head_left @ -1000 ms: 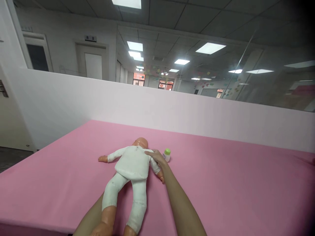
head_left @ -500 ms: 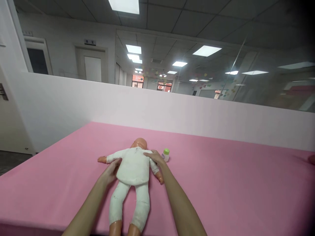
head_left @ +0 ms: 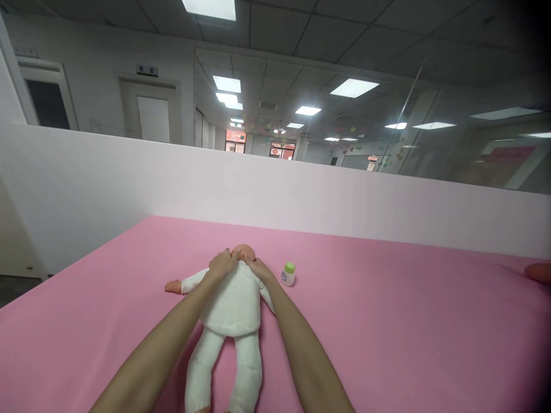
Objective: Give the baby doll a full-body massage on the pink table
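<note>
A baby doll (head_left: 232, 304) with a white cloth body lies on the pink surface (head_left: 370, 321), its head at the far end and its legs toward me. My left hand (head_left: 224, 264) rests at the left of the doll's neck and upper chest, its fingers reaching the head. On the right side of the neck lies my right hand (head_left: 259, 269), fingertips touching near the collar. Both hands have their fingers apart, laid on the doll rather than gripping it. Just right of my right hand stands a small jar (head_left: 288, 275) with a green lid.
Behind the pink surface runs a low white wall (head_left: 275, 192) with glass above it. A reddish-brown object (head_left: 538, 272) sits at the far right edge. Part of a door shows at the left.
My left hand has moved up from the doll's side to its neck. My right hand has shifted from the shoulder inward to the collar. The view has turned slightly right.
</note>
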Available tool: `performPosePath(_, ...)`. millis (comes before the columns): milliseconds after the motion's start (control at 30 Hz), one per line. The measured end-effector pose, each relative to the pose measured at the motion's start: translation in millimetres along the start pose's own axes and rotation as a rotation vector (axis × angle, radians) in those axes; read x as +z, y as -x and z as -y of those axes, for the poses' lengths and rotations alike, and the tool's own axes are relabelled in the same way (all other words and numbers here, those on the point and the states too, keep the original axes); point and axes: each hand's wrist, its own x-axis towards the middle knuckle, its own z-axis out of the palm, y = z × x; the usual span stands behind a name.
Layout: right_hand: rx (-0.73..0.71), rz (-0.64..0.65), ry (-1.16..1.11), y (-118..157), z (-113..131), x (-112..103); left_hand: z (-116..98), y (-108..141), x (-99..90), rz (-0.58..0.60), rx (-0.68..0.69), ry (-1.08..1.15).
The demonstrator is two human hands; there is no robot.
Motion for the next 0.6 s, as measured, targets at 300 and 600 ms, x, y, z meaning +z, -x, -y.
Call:
performPosePath(300, -0.228, 0.02, -0.193, -13, -21, 12, 37, -6, 17.9, 0.021, 0.126, 0.161)
performPosePath(600, -0.439, 0.244, -0.318, -5, -33, 15, 68, -4, 33.6, 0.127, 0.251, 0.564)
